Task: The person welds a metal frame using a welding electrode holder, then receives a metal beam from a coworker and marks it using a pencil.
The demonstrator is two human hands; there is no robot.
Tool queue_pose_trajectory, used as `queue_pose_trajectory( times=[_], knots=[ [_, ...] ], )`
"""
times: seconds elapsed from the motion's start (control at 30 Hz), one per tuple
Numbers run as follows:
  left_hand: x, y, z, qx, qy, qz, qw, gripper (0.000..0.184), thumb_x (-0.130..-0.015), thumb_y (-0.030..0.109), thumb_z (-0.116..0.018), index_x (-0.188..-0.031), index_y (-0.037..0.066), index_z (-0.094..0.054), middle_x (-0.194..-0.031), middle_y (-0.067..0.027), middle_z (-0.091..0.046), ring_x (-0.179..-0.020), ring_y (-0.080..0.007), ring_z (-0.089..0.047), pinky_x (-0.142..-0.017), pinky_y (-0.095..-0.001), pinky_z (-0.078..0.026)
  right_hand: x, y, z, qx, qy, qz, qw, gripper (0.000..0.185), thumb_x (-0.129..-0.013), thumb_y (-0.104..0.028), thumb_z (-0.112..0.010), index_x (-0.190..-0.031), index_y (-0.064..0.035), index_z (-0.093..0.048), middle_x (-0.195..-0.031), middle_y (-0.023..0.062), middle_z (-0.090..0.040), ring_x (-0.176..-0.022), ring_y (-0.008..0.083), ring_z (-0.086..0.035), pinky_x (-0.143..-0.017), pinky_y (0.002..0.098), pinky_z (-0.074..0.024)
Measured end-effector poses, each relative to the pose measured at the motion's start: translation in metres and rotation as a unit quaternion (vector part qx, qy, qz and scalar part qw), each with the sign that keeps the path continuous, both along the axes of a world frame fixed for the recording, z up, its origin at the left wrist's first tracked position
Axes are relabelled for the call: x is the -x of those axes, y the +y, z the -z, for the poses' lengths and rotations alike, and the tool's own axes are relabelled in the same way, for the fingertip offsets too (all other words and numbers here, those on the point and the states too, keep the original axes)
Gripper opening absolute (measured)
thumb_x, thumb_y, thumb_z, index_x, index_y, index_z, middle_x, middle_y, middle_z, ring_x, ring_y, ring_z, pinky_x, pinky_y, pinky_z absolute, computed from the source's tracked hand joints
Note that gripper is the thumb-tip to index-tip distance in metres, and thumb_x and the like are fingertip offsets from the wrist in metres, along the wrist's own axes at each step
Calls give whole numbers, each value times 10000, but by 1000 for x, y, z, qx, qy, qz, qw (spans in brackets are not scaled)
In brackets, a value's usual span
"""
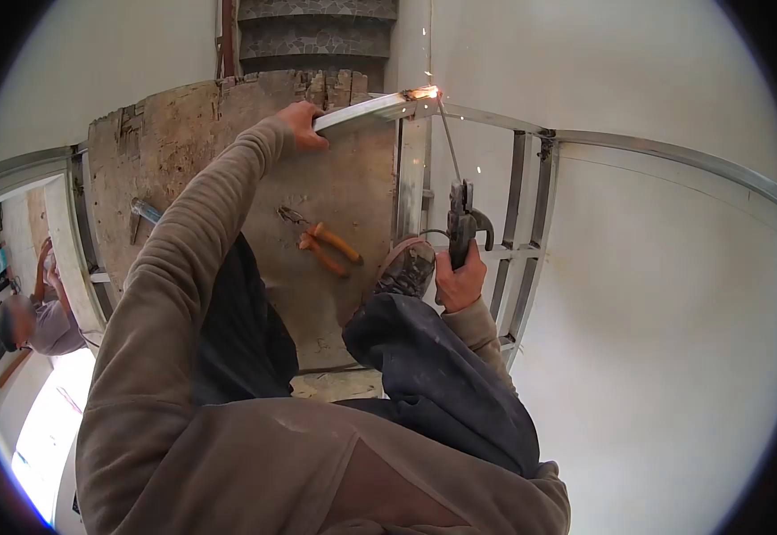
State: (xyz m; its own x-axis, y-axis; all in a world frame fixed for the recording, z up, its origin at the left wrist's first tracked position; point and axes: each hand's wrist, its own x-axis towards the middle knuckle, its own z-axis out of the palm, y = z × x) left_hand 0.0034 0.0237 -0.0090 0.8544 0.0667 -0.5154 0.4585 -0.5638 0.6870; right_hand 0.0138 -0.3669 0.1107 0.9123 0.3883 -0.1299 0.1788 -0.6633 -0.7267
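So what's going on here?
Someone is arc welding: the right hand grips an electrode holder, its welding rod reaching the far end of a metal bar, which glows and throws sparks. The left hand steadies the bar's near end. Combination pliers with orange handles lie on the worn wooden board below.

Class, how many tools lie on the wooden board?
2: orange-handled pliers right of the left sleeve, and a blue-handled tool left of it. The sleeve or legs may hide more.
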Motion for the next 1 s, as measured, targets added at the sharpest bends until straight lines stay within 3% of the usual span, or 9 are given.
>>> queue_pose_trajectory(
  times=[0.83, 0.93, 1.0],
  knots=[
    [-1, -2, 4, 2, -4, -15, 1000, 568, -651, 277, -759, -1123, -28, -670, -972, -184, -706, -880, -279, -682, -853, -343, -516, -4, 0, 6, -8, -14, -13, 1000, 191, -819, -127, -628, -922, 12, -546, -615, 173, -566, -542, 329, -606, -512, 395, -452],
    [-1, -2, 8, 6, 0, -11, 1000, 594, -653, 299, -780, -1148, -9, -667, -985, -183, -707, -900, -280, -682, -858, -349, -517, -5, -3, 4, 51, 41, -5, 998, 283, -828, -117, -620, -1070, 27, -604, -780, 180, -659, -661, 269, -654, -628, 356, -502],
    [-2, 0, 11, -8, 21, -2, 1000, 625, -655, 329, -804, -1170, 4, -661, -994, -179, -707, -923, -279, -681, -867, -355, -516, -3, -1, 4, 27, 27, -5, 999, 277, -826, -118, -620, -1064, 23, -605, -753, 169, -646, -631, 251, -634, -609, 352, -492]
  ],
)
